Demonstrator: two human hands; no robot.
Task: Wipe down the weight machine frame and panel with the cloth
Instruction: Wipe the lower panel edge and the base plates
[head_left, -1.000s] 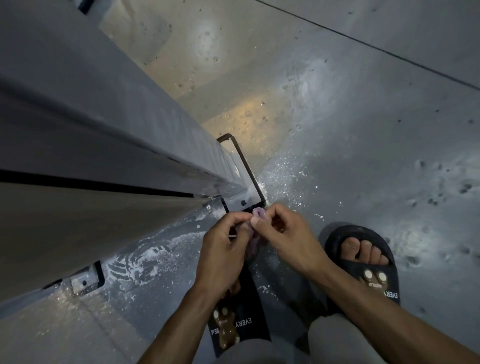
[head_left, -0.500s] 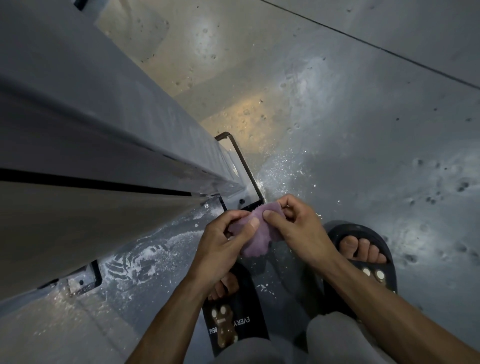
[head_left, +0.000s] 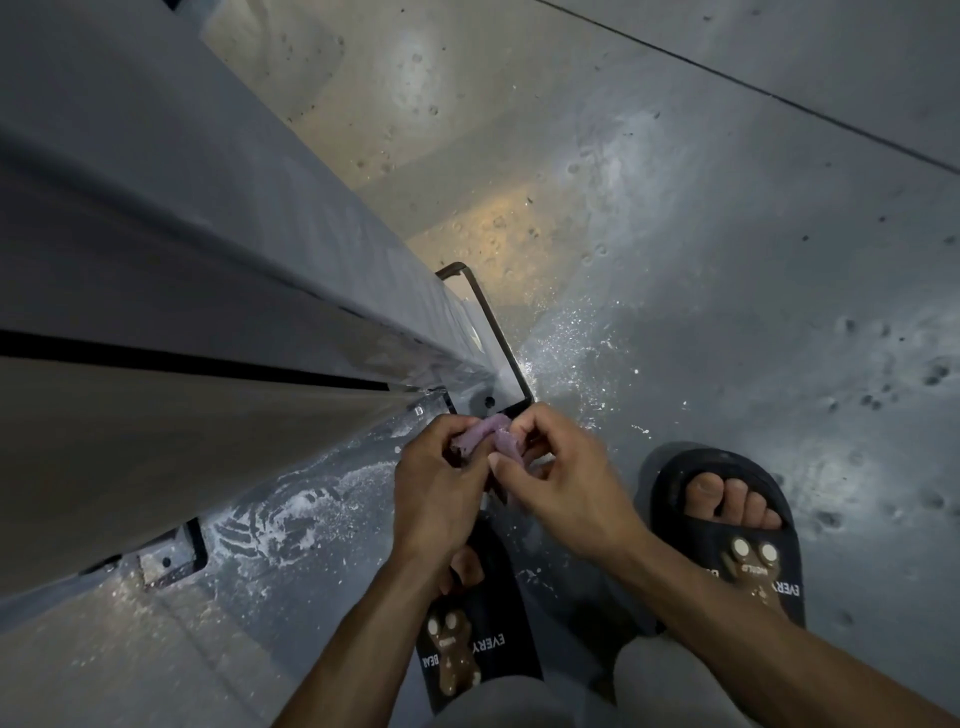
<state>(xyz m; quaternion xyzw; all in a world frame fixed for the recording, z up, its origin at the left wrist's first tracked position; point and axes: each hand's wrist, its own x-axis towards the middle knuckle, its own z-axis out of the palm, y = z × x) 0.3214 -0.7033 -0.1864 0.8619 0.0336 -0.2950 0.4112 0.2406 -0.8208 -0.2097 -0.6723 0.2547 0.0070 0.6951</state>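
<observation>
A: Head view, looking straight down. Both hands at bottom centre, working a small purple cloth (head_left: 485, 436) between them. Left hand (head_left: 441, 483) has its fingers curled round the cloth's left end, right hand (head_left: 563, 478) pinches the right end with thumb and fingertips. Hands touching or nearly so. Neither one spread flat.

B: Where's the machine?

A: Grey frame (head_left: 249, 249) runs up the left side, with a paler panel (head_left: 171, 447) below a dark slot. Cloth is just beside the frame's foot, near the bolted base plate (head_left: 493, 395), not touching any of it that I can tell.

B: So no wiping yet?

A: Reads as prep: bunching or refolding the cloth. Judgement only.

B: How to do it well?

A: Fold it into a flat pad so one clean face goes on the metal, then hand it to one hand. A wadded lump only drags on its high spots. Start high on the frame and work down so grime ends up at the foot.

B: Risks?

A: Floor (head_left: 675, 260) has white grit or spray near the base plate. Keep the cloth off it or the grit scratches the paint. Slot edge and the second bracket (head_left: 166, 561) may snag a loose corner, so tuck the ends in.

B: Feet?

A: Black slippers, right one (head_left: 727, 535) clear, left one (head_left: 472, 649) partly under the left forearm.
</observation>
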